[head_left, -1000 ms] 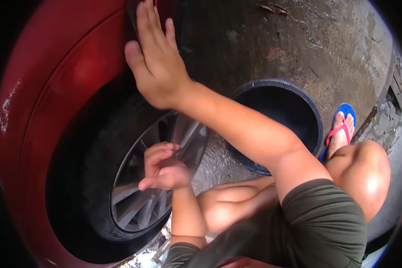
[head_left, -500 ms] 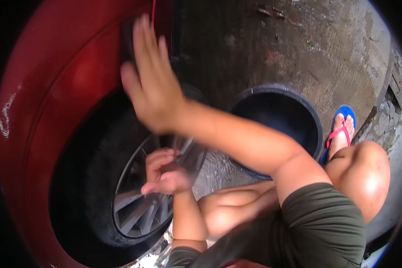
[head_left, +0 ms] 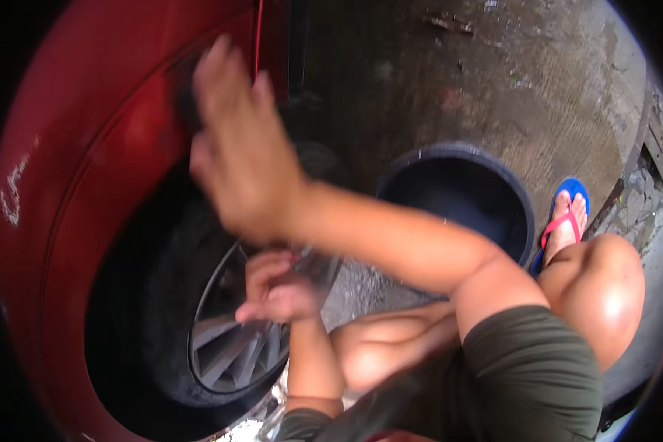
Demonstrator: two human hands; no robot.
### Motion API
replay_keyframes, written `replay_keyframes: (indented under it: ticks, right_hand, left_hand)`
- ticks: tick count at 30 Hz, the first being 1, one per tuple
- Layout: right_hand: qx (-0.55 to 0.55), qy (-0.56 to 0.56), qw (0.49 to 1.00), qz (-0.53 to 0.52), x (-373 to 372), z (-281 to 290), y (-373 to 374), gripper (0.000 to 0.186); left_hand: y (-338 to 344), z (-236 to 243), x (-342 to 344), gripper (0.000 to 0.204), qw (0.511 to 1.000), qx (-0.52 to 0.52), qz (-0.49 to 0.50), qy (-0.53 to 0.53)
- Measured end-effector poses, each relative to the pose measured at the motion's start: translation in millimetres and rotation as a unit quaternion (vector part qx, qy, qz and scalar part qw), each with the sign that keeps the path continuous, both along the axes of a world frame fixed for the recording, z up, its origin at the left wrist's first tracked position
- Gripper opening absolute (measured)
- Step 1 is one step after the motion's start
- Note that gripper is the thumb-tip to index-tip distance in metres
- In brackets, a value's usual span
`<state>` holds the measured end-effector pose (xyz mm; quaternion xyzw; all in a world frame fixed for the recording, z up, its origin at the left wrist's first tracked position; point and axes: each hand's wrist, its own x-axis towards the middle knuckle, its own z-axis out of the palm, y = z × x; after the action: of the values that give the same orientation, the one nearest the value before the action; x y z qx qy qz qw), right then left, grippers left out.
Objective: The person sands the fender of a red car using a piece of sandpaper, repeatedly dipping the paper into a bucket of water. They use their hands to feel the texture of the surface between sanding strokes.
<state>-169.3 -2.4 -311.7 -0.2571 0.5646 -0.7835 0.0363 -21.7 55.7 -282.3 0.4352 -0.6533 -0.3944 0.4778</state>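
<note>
My right hand (head_left: 249, 158) reaches across to the left, held flat with its fingers stretched out, over the red car body (head_left: 66, 199). Motion smears its fingertips. A dark patch shows on the paint beside them; whether it is a shadow or something under the palm, I cannot tell. Lower down, my left hand (head_left: 278, 293) hovers in front of the spoked wheel rim (head_left: 228, 353), its fingers loosely curled and the thumb apart. Nothing shows in it. The black tyre (head_left: 151, 317) sits inside the red wheel arch. White streaks (head_left: 12, 193) mark the paint at the far left.
A round dark tub (head_left: 457, 188) stands on the wet concrete floor (head_left: 420, 81), partly behind my right forearm. My bent leg (head_left: 597, 295) and a foot in a blue flip-flop (head_left: 565, 214) are at the right. Broken ground (head_left: 641, 195) lies along the right edge.
My right hand has moved a little left and down over the red body, and the dark patch has shifted with it. My left hand stays nearly in place.
</note>
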Motion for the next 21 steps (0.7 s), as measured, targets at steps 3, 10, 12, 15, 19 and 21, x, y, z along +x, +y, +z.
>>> replay_keyframes:
  ticks: [3, 10, 12, 15, 19, 21]
  right_hand:
    - [-0.030, -0.104, 0.994, 0.013, -20.3, -11.0, -10.5, 0.072]
    - [-0.027, -0.123, 0.992, 0.009, -30.8, -12.1, -10.6, 0.072]
    - [-0.089, -0.124, 0.988, 0.031, 11.4, 19.9, 7.4, 0.068]
    - [-0.058, -0.086, 0.993, 0.054, 14.5, 16.5, 13.0, 0.069]
    - [-0.043, -0.121, 0.991, 0.038, -17.0, 3.3, -1.5, 0.073]
    - [-0.105, -0.106, 0.986, 0.073, 17.1, 36.0, 22.2, 0.069]
  left_hand:
    - [5.0, -4.3, 25.6, 0.098, 0.990, -0.020, -0.089, -0.104]
    - [-6.0, -3.6, 45.6, 0.104, 0.987, -0.003, -0.148, -0.057]
    - [1.2, -6.2, 32.8, 0.102, 1.000, -0.017, 0.000, -0.013]
    - [5.0, -7.8, -18.1, 0.102, 0.995, 0.013, 0.058, 0.077]
    - [-6.3, -2.2, 39.7, 0.107, 0.990, 0.030, -0.134, 0.020]
    - [5.2, -2.5, 23.1, 0.099, 1.000, 0.001, -0.009, -0.015]
